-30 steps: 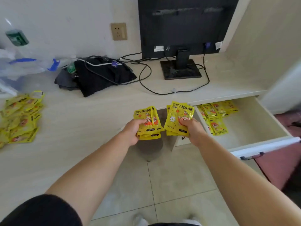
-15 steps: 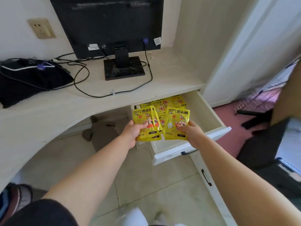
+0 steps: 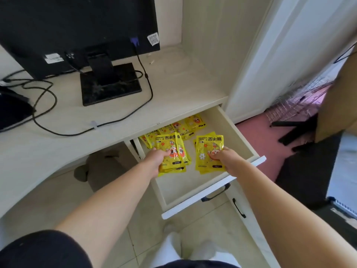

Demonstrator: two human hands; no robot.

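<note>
We are over the open drawer [image 3: 212, 192], which is pulled well out from under the desk [image 3: 173, 89]. Each hand holds a stack of yellow packets low over its floor. The left stack [image 3: 173, 149] is by the left wall, just in front of the pile [image 3: 191, 123] at the back. The right stack [image 3: 207, 149] is apart from it, nearer the right wall. The left hand [image 3: 156, 161] curls round its stack's lower left edge. The right hand [image 3: 225, 157] pinches its stack near the lower right corner, thumb on the face.

We judge the drawer, this far out, could sag if we lean on its front. The packets look slick and are held by one edge, so a stack may fan out and slide on release. The left one is already splayed at the bottom.

The desk's edge overhangs the pile, so pushing packets further back would be half blind. The monitor [image 3: 77, 31] and its cable [image 3: 151, 93] sit on top, out of the way.
</note>
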